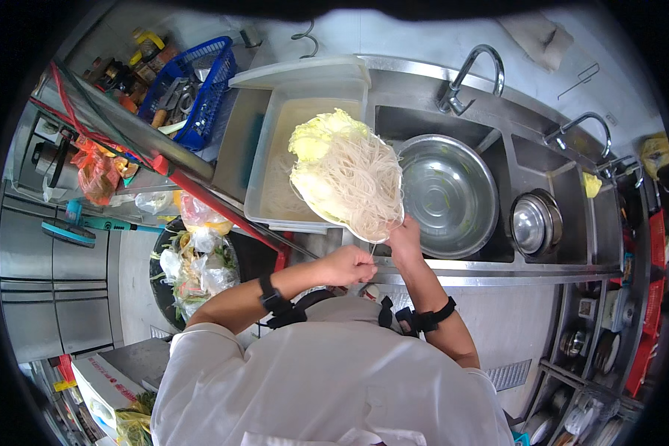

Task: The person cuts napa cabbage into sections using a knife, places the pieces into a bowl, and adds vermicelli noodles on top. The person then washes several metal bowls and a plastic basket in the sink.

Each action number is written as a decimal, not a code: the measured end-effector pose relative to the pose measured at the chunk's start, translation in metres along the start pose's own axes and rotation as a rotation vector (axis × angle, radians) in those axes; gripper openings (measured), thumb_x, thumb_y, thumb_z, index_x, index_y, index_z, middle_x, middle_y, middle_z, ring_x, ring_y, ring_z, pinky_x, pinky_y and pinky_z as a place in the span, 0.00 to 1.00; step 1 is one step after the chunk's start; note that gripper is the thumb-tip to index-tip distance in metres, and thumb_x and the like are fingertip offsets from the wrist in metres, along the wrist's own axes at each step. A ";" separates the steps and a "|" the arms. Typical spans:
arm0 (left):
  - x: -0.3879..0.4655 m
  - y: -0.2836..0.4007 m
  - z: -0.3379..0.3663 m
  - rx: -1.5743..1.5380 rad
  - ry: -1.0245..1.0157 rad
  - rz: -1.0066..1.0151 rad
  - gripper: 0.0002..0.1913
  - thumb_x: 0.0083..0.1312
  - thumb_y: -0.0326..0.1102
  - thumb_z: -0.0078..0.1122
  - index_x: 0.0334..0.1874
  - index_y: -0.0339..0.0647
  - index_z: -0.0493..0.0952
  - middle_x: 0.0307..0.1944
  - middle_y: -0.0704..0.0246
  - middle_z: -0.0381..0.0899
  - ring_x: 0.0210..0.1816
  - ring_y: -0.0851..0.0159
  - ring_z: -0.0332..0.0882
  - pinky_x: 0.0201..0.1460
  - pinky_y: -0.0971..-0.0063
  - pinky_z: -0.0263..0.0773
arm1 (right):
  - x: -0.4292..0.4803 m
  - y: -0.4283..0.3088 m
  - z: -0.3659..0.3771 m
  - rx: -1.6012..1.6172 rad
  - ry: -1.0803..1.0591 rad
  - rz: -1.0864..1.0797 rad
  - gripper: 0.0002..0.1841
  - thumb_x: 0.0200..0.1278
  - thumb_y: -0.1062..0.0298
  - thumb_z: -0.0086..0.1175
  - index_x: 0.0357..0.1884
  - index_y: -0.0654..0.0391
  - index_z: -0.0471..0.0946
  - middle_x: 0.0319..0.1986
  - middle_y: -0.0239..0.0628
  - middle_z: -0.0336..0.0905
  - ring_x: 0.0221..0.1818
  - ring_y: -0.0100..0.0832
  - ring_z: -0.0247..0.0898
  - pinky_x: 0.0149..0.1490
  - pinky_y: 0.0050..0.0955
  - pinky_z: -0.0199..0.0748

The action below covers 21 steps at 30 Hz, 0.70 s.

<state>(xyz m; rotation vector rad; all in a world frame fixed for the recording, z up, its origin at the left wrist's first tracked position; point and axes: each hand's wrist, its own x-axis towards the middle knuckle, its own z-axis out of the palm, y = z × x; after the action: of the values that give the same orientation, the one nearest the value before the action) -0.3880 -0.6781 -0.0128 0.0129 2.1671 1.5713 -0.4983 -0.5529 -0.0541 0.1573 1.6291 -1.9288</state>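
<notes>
My right hand grips the near right rim of a white dish. The dish is heaped with pale rice vermicelli, beside yellow-green napa cabbage leaves on its left and far side. Just below the near rim, my left hand has its fingers closed on what looks like one thin hanging vermicelli strand. Under the dish's left side is a translucent plastic tub, with cloudy liquid and more vermicelli inside; its lid leans at the back. The dish hides part of the tub.
Right of the dish, a large steel basin sits in the sink below a tap. Smaller steel bowls occupy the neighbouring sink. A red pole slants at left, near a waste bin and a blue basket of tools.
</notes>
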 end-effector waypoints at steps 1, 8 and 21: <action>-0.010 0.015 -0.009 0.190 0.006 0.050 0.12 0.67 0.41 0.57 0.33 0.38 0.78 0.25 0.60 0.79 0.25 0.57 0.77 0.31 0.65 0.72 | 0.001 0.000 0.000 0.017 0.008 -0.010 0.13 0.66 0.72 0.52 0.50 0.67 0.75 0.38 0.40 0.81 0.34 0.27 0.78 0.35 0.27 0.75; -0.027 0.112 -0.080 0.581 0.438 0.265 0.09 0.65 0.36 0.59 0.31 0.36 0.76 0.26 0.57 0.77 0.29 0.50 0.76 0.34 0.64 0.72 | 0.004 0.007 -0.004 0.044 -0.010 -0.036 0.14 0.67 0.73 0.49 0.52 0.67 0.74 0.40 0.41 0.80 0.34 0.27 0.78 0.33 0.26 0.75; 0.010 0.044 -0.221 0.760 0.722 -0.103 0.14 0.60 0.36 0.62 0.47 0.40 0.79 0.26 0.59 0.78 0.30 0.61 0.79 0.37 0.69 0.73 | 0.012 0.017 -0.006 0.018 -0.043 -0.031 0.15 0.67 0.78 0.44 0.54 0.68 0.72 0.42 0.44 0.80 0.38 0.30 0.79 0.38 0.30 0.78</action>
<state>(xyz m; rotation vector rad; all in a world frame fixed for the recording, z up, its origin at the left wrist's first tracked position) -0.4891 -0.8589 0.0765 -0.4792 3.1327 0.6425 -0.5015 -0.5529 -0.0758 0.0981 1.5953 -1.9578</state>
